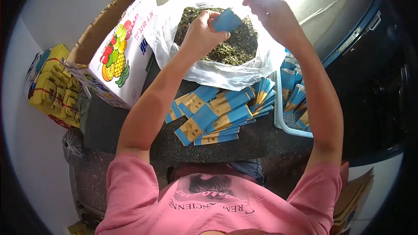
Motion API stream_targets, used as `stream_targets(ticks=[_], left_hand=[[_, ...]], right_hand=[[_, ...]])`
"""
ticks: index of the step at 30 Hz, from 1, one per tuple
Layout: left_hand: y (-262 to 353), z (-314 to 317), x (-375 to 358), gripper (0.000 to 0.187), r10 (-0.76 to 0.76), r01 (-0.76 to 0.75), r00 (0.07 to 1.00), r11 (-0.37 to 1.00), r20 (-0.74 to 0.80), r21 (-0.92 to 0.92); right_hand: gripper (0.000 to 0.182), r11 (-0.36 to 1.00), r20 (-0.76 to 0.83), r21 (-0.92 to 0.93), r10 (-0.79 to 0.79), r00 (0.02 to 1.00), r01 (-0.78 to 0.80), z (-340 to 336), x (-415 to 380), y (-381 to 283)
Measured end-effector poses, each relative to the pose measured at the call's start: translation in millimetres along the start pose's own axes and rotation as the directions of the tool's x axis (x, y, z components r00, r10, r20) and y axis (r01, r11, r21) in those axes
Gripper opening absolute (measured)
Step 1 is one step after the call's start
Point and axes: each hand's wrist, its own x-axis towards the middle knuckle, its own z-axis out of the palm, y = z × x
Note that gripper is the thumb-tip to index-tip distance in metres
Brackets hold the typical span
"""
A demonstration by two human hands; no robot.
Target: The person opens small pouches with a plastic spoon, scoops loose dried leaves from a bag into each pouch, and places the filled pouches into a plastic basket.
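Note:
My left hand [203,32] is closed on a small blue packet [227,20], held tilted over the open plastic bag. Up and to the right of the packet is my right hand [270,15], its fingers bent and drawn together against bright glare. Whether anything is between those fingertips I cannot make out. Below both hands, dried green leaves [230,52] fill the clear plastic bag [217,73]. In front of the bag, several flat blue and gold packets [197,124] lie in an overlapping pile on the dark table [261,141].
A white cardboard box with printed fruit [135,67] stands open left of the bag. At right, a light blue basket [281,124] holds more blue and gold packets [288,78]. Yellow bundles [54,87] are stacked far left. A dark cabinet [370,78] stands at right.

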Motion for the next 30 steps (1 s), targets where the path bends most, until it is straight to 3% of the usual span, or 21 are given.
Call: stream_targets(ticks=[2,6,7,10,11,12,14,15,16,18,19,21,22,23,24,25,28,30], left_hand=[[6.0,-2.9,-1.0,0.060,-0.025,0.025,1.000,1.000,-0.002,-0.002],[16.9,-5.6,0.1,0.058,-0.049,0.048,0.998,0.999,-0.038,-0.022],[18.8,-3.5,-1.1,0.058,-0.021,0.019,0.997,1.000,-0.074,-0.025],[23.2,-0.9,-5.9,0.059,0.020,-0.028,0.990,0.998,-0.138,-0.054],[21.5,0.6,-8.8,0.055,0.109,-0.119,0.980,0.992,-0.165,-0.048],[27.0,0.8,-14.3,0.055,0.105,-0.114,0.984,0.992,-0.144,-0.052],[41.5,5.5,-26.9,0.049,-0.019,-0.023,0.996,0.889,-0.088,-0.457],[49.3,12.0,-36.5,0.047,-0.027,0.000,0.998,0.885,-0.051,-0.465],[58.0,20.3,-48.3,0.046,-0.038,0.029,0.999,0.879,-0.008,-0.476],[74.9,37.4,-67.7,0.042,-0.002,0.093,0.981,0.882,0.193,-0.462],[85.6,51.9,-77.1,0.041,0.009,0.107,0.973,0.870,0.231,-0.482],[97.3,79.8,-90.5,0.040,0.086,0.100,0.945,0.844,0.317,-0.527],[100.2,90.5,-93.8,0.039,0.151,0.084,0.918,0.829,0.366,-0.553],[105.2,101.5,-95.9,0.041,0.155,0.108,0.906,0.816,0.394,-0.568],[112.1,111.8,-97.4,0.041,0.160,0.115,0.898,0.813,0.409,-0.571],[119.6,121.4,-98.9,0.042,0.154,0.153,0.888,0.790,0.433,-0.594],[125.9,144.1,-96.9,0.045,0.161,0.235,0.849,0.738,0.503,-0.633],[126.5,159.7,-97.0,0.050,0.225,0.065,0.834,0.867,0.504,-0.494]], right_hand=[[0.022,0.992,-0.221,-0.120,-0.068,0.973,0.042,-4.9,-5.2,4.9],[0.024,0.972,-0.253,-0.232,-0.015,0.967,-0.046,-11.3,-15.0,24.5],[0.024,0.983,-0.146,-0.182,-0.034,0.989,0.007,-7.1,-19.7,40.3],[0.025,0.981,-0.183,-0.194,-0.015,0.983,-0.021,-9.3,-40.1,31.9],[0.026,0.947,-0.248,-0.304,-0.188,0.950,0.108,-9.3,-46.7,40.6],[0.026,0.949,-0.252,-0.303,-0.167,0.953,0.086,-12.8,-53.1,36.6],[0.026,0.987,-0.249,-0.148,-0.093,0.964,0.057,-29.2,-73.8,24.3],[0.027,1.000,-0.206,0.015,-0.016,0.978,0.019,-37.9,-87.3,16.7],[0.031,0.990,-0.197,0.104,-0.076,0.977,0.098,-47.2,-100.4,17.5],[0.023,0.998,-0.184,0.008,-0.056,0.981,0.058,-61.4,-122.5,1.3],[0.021,0.885,-0.357,-0.002,-0.436,0.826,0.466,-55.8,-111.6,8.7],[0.021,0.627,-0.487,-0.099,-0.708,0.512,0.773,-67.6,-123.5,2.4],[0.022,0.868,-0.313,0.316,-0.286,0.906,0.383,-84.1,-155.0,-17.6],[0.023,0.874,-0.140,0.474,-0.046,0.989,0.108,-95.0,-170.4,-22.6],[0.024,0.805,0.046,0.562,0.198,0.979,-0.189,-105.9,-185.9,-27.7],[0.024,0.800,0.069,0.552,0.239,0.969,-0.237,-112.9,-195.6,-24.2],[0.023,0.840,0.005,0.511,0.210,0.978,-0.183,-123.7,-216.8,-14.4],[0.022,0.826,-0.028,0.528,0.250,0.968,-0.198,-131.9,-231.4,-9.5]])
